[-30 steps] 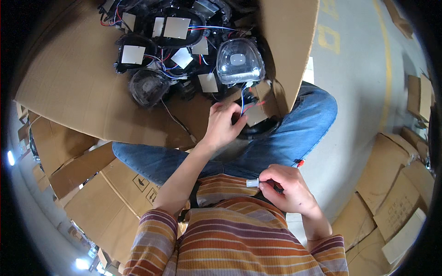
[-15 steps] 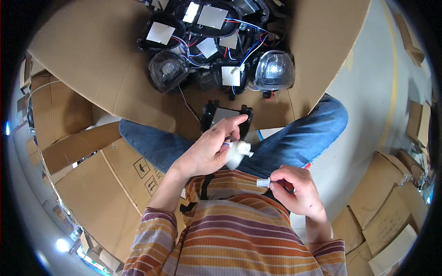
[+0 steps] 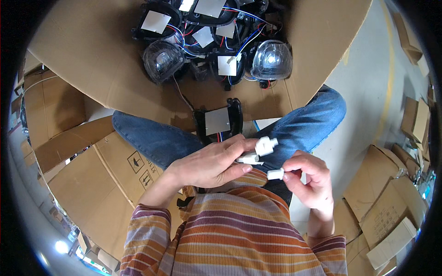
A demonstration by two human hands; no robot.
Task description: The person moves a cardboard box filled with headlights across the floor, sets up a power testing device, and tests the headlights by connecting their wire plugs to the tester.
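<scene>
My left hand (image 3: 209, 162) is closed over my lap, holding white plastic connectors; one blocky white connector (image 3: 265, 146) sticks out past its fingertips and another white piece shows by the thumb. Facing it, my right hand (image 3: 311, 180) pinches a small white plug connector (image 3: 275, 174) between thumb and forefinger. A narrow gap separates the plug from the pieces in the left hand. Just beyond my left hand lies a black lamp housing (image 3: 237, 117) with a silver plate (image 3: 217, 120); red and blue wires run from it toward that hand, which hides their ends.
A large open cardboard box (image 3: 317, 50) stands in front of me with several black lamp units, clear lenses (image 3: 271, 60) and loose wires inside. My jeans-clad legs (image 3: 299, 117) fold around its near side. Flattened cardboard (image 3: 110, 184) lies at left, more cartons (image 3: 373, 184) at right.
My left hand has turned palm-down and moved slightly lower, its white connectors shifting right. My right hand has risen a little with its plug, narrowing the gap. The lamp housing shows more clearly.
</scene>
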